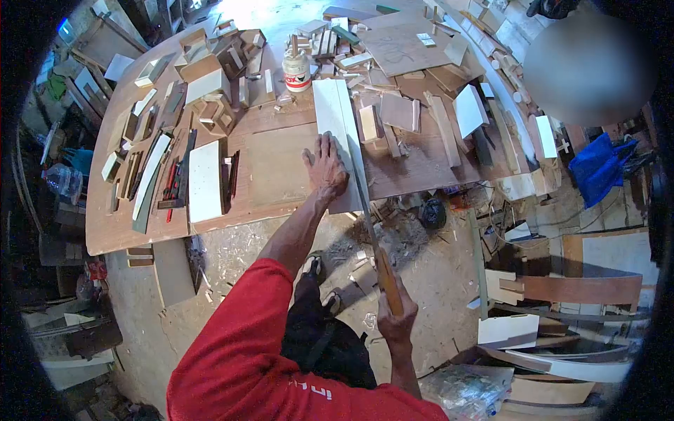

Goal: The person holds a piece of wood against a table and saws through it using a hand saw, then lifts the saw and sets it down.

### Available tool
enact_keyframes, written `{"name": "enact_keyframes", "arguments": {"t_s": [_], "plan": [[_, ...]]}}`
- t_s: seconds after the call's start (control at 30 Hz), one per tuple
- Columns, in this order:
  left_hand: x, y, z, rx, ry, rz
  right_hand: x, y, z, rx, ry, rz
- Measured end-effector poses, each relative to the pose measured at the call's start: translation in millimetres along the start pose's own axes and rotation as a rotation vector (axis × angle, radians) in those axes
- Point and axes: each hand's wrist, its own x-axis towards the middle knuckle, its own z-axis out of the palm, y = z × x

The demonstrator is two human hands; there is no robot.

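A long white board (pixel 332 98) lies on the worktable (pixel 281 203), its near end at the table's front edge. My left hand (pixel 326 170) presses flat on it with fingers spread. Lower right, my right hand (pixel 397 317) is wrapped around the wooden handle of a handsaw (pixel 387 274). The narrow saw blade runs up from the handle along the board's right side. Whether its teeth are in the wood cannot be made out. Left of my left hand is a flat brown panel (pixel 281 161).
A white glue tub (pixel 296 70) stands farther back among wood offcuts. A hammer (pixel 170 202) and a white panel (pixel 206 181) lie to the left. Cut boards (pixel 576 289) are stacked at lower right. Sawdust and scraps litter the floor. Another person is at upper right.
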Motion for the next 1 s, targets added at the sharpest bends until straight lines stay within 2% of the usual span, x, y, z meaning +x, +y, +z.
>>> {"name": "enact_keyframes", "arguments": {"t_s": [0.07, 0.13, 0.23, 0.27, 0.33, 0.37, 0.47, 0.5, 0.6, 0.63, 0.73, 0.8, 0.93, 1.0], "plan": [[1.4, -0.1, -3.6, -0.003, -0.036, -0.026, -14.8, 14.2, -1.9, 0.155, 0.063, -0.053], [0.4, -2.3, 6.6, 0.002, 0.01, 0.01, -0.9, 1.1, -0.5, 0.034, 0.1, -0.06], [6.4, -9.6, 24.2, 0.026, 0.032, 0.033, 25.1, -0.8, 10.2, -0.039, -0.004, 0.096], [11.7, -9.1, 19.6, 0.028, 0.041, 0.033, 19.9, 2.9, 10.9, -0.035, -0.001, 0.088], [2.7, -0.6, 11.3, -0.026, 0.063, -0.012, -8.5, 16.6, 4.8, -0.082, 0.118, -0.104], [4.5, -1.6, 5.0, -0.026, 0.063, -0.022, -14.6, 26.0, 5.7, 0.055, 0.153, -0.117], [0.6, 2.1, 0.1, -0.168, 0.056, 0.017, 16.1, 21.3, 9.2, 0.026, 0.091, -0.132], [-3.2, 2.5, -0.7, -0.172, 0.042, 0.006, 22.8, 22.2, 10.6, -0.035, -0.003, 0.053], [-1.9, -0.4, -7.2, -0.165, 0.029, 0.008, -1.8, 14.6, 9.1, -0.051, 0.098, -0.072], [-2.1, -0.2, -9.7, -0.16, 0.027, 0.02, -12.8, 22.4, 7.0, 0.041, 0.09, -0.104], [-0.8, -1.5, 1.7, -0.146, 0.079, 0.032, -5.2, 20.2, 8.2, 0.04, 0.139, -0.051], [-3.8, 0.0, 2.9, -0.14, 0.057, 0.028, 4.8, 17.1, 8.8, 0.01, 0.091, -0.014], [1.6, -1.2, 3.2, -0.106, 0.08, 0.027, -10.7, 27.1, 5.4, -0.016, 0.07, -0.01], [-4.0, -2.7, 5.0, -0.113, 0.07, 0.029, -12.4, 33.7, 7.7, 0.06, 0.126, -0.083]]}}
